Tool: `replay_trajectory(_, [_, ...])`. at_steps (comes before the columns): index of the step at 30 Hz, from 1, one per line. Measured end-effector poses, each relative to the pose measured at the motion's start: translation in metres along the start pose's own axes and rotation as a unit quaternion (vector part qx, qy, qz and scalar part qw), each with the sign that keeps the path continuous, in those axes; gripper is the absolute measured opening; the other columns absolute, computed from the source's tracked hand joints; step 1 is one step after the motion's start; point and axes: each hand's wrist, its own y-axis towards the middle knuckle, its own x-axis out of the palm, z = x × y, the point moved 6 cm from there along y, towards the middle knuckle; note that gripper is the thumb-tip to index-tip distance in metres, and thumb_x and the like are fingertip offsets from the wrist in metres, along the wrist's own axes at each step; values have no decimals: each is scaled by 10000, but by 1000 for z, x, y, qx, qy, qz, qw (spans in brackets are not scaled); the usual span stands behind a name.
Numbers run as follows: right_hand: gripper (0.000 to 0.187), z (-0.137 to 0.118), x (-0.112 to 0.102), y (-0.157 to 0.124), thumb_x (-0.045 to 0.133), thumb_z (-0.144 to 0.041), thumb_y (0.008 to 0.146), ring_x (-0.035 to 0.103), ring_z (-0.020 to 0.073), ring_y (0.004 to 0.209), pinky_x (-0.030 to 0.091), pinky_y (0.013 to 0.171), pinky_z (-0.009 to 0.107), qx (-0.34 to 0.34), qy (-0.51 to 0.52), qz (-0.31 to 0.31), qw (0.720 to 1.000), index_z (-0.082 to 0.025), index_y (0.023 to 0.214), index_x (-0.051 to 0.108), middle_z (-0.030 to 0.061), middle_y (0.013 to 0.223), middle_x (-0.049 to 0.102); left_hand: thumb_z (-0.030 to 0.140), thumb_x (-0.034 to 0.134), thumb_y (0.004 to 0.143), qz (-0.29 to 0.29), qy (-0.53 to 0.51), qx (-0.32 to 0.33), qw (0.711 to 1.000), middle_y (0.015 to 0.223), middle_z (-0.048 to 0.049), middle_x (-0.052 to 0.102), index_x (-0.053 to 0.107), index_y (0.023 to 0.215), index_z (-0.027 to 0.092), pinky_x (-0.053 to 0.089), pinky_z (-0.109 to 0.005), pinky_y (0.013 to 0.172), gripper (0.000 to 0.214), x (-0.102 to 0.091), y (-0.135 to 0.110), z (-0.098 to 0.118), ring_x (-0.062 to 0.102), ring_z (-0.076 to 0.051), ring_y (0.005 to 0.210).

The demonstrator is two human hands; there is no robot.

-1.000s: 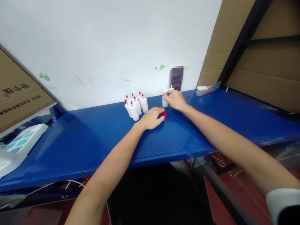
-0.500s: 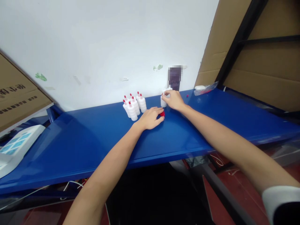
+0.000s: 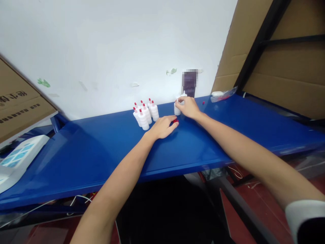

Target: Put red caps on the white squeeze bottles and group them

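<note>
My right hand (image 3: 188,107) is closed on a white plastic squeeze bottle (image 3: 177,110), gripping its upper part while it stands upright on the blue table. Another white nozzle tip (image 3: 184,92) shows just behind that hand; most of what it belongs to is hidden. My left hand (image 3: 164,127) rests low over the table, its fingers and thumb drawn in around a few small red caps (image 3: 176,120). To the left of it stand several white bottles (image 3: 144,121) in a tight group, each topped by a red cap.
A dark phone-like object (image 3: 189,84) leans on the white wall. On the blue table (image 3: 101,152), one loose red cap (image 3: 203,102) and a clear plastic bag (image 3: 223,95) lie to the right. A white device with blue panels (image 3: 21,156) sits at the left end.
My left thumb and fingers have closed in on the red caps, and less of the caps shows. The right hand stays on the bottle.
</note>
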Motion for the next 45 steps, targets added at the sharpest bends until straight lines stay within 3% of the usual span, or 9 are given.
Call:
replay_trajectory(5, [270, -1, 0, 0, 540, -334, 880, 666, 228, 859, 457, 803, 308, -1, 2, -4, 1000, -165, 861, 750, 71, 934, 764, 424, 308, 1049, 14, -13, 11, 1000, 1403, -93, 621, 628, 1261, 176, 450, -418, 1115, 457, -1, 0, 0, 585, -268, 1298])
replay_trajectory(11, [263, -2, 0, 0, 538, -327, 880, 657, 232, 855, 455, 801, 314, 3, 0, -10, 1000, -171, 859, 748, 69, 930, 763, 326, 436, 955, 6, 10, 20, 1000, 1434, -114, 594, 589, 1313, 147, 444, -428, 1134, 429, 2, 1, -1, 575, -280, 1313])
replay_trajectory(18, [280, -2, 0, 0, 523, -337, 880, 653, 225, 849, 443, 796, 309, -5, -2, -6, 1000, -167, 850, 743, 68, 912, 752, 321, 456, 918, 11, 13, 14, 1000, 1465, -148, 561, 571, 1354, 106, 403, -436, 1180, 500, 3, 0, -4, 538, -291, 1356])
replay_trajectory(31, [267, -3, -1, -1, 532, -331, 872, 651, 222, 831, 442, 778, 312, -5, 11, -5, 1000, -168, 849, 742, 65, 907, 756, 284, 470, 903, 18, 3, 12, 1000, 1220, -107, 709, 663, 1139, 163, 499, -447, 1075, 328, -3, -8, -5, 656, -294, 1163])
replay_trajectory(45, [274, 2, 4, 0, 534, -347, 875, 656, 218, 834, 452, 793, 307, -11, 8, -9, 1000, -174, 859, 745, 56, 903, 755, 164, 493, 835, 15, 25, 7, 1000, 1131, -104, 756, 748, 1124, 142, 562, -407, 970, 386, -17, -15, -6, 715, -268, 1014])
